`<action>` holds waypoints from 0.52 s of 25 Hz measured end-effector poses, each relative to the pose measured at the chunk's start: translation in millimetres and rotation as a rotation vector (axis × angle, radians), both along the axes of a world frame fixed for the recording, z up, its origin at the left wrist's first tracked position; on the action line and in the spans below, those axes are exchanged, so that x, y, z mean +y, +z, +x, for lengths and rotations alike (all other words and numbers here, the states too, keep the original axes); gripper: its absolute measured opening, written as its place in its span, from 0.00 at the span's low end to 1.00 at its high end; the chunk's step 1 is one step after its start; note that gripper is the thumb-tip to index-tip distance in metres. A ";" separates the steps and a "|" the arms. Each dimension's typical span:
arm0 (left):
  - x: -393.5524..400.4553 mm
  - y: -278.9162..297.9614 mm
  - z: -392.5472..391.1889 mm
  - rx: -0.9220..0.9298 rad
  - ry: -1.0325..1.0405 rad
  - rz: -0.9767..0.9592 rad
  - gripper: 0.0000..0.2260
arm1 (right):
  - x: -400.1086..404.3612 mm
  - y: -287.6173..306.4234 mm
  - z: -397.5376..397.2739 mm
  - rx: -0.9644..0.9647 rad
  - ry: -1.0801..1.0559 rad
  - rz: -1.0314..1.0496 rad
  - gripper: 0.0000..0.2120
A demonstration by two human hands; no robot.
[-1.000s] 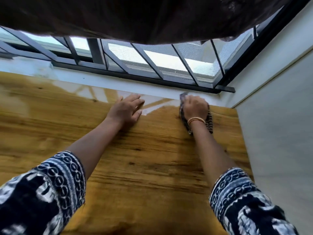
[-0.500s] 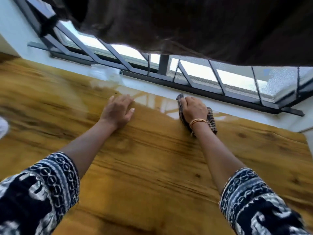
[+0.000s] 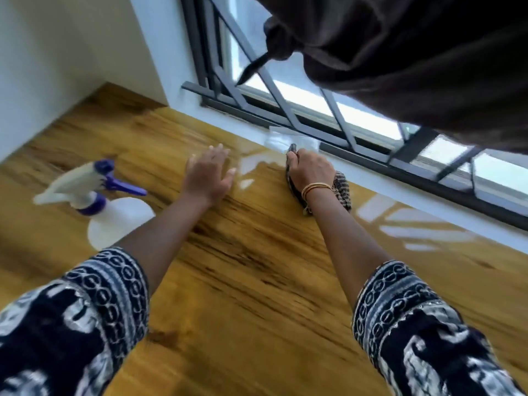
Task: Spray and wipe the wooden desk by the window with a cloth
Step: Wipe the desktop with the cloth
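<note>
We see the right hand pressed down on a dark patterned cloth, fingers curled over its far edge — the cloth lies on the wooden desk close to the back edge, just beside the white sill under the barred window. Thin gold bangles circle that wrist. The left hand rests flat on the desk, fingers spread and holding nothing, near the right hand but apart from it. A white spray bottle with a purple trigger stands upright on the desk to the left of the left forearm (its nozzle is blurred). Both arms wear dark sleeves with a white print — and a dark drape hangs across the top of our view.
</note>
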State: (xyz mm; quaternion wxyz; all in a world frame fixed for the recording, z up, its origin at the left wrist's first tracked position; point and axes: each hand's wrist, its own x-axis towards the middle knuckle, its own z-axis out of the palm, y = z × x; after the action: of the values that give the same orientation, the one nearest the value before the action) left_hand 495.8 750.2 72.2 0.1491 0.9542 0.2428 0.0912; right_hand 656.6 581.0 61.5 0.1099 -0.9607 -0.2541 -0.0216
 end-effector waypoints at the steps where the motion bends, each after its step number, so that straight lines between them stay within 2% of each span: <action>1: 12.0 -2.5 -0.6 -0.008 0.045 -0.016 0.23 | 25.0 1.2 -3.2 0.005 0.026 0.002 0.22; 4: 24.6 -11.9 -0.8 -0.047 0.157 -0.044 0.24 | 88.8 5.1 -10.3 0.002 0.114 0.026 0.21; 8: 25.6 -22.2 3.0 -0.053 0.230 0.009 0.24 | 161.2 4.9 -9.0 0.046 0.252 0.018 0.21; 13: 24.9 -22.5 3.3 -0.029 0.258 0.070 0.25 | 254.8 17.8 -2.4 0.259 0.421 -0.038 0.20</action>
State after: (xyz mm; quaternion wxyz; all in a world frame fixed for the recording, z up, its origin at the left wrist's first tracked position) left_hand 499.1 775.1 49.7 0.1063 0.9182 0.3582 0.1317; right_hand 654.3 835.8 79.3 0.1255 -0.8833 -0.4327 0.1299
